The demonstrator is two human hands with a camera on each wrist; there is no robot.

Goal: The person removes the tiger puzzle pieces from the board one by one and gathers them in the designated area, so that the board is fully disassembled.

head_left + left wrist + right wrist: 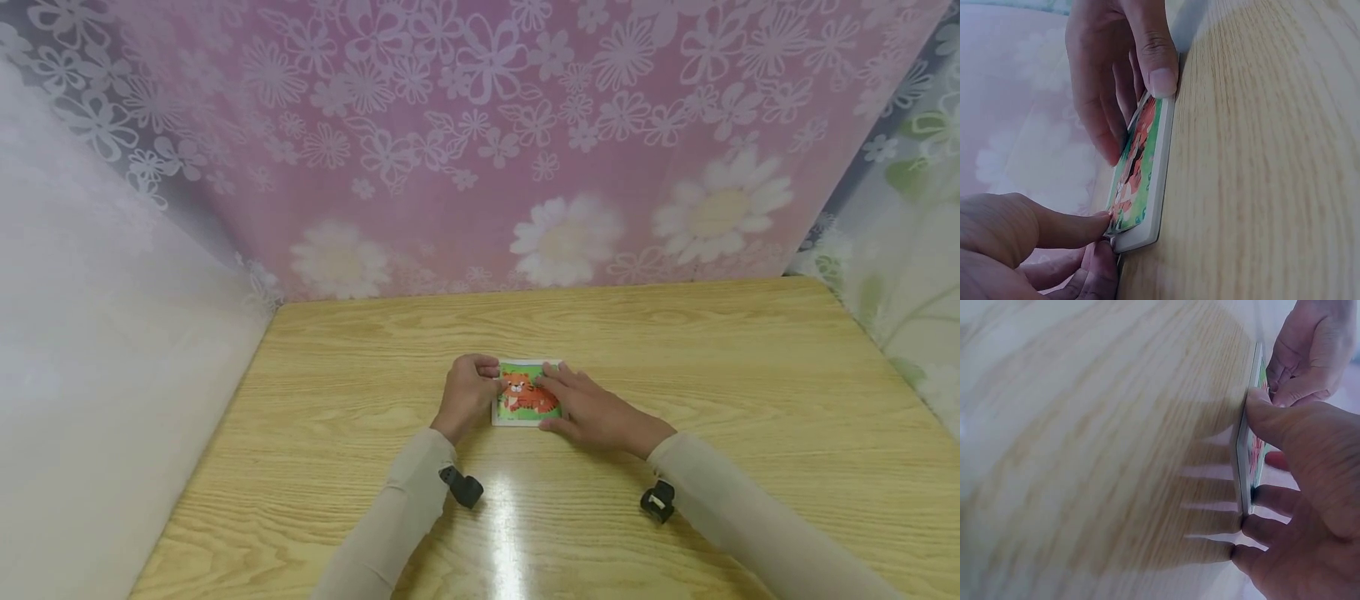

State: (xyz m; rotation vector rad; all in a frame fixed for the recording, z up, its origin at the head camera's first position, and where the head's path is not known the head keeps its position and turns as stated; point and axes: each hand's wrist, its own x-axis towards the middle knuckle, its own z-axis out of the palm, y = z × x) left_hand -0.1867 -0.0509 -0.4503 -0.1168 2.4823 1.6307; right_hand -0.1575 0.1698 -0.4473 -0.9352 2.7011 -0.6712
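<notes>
A small flat tiger puzzle (528,403) lies on the wooden table, showing an orange tiger on green inside a white border. At its left side, my left hand (468,392) pinches the edge, thumb on the picture's margin and fingers curled against the border. My right hand (596,410) spans the right side. Its thumb (1163,78) presses the near border while the other fingers reach over the picture and round the far and right edges, hiding part of the tiger. In the right wrist view, several right fingertips (1249,525) rest along the board's side.
The wood-grain table (360,358) extends around the board on all sides. Behind it hangs a pink flowered curtain (450,192), with a pale sheet (97,333) at the left and a leafy one (915,250) at the right. Each wrist carries a small black camera (461,487).
</notes>
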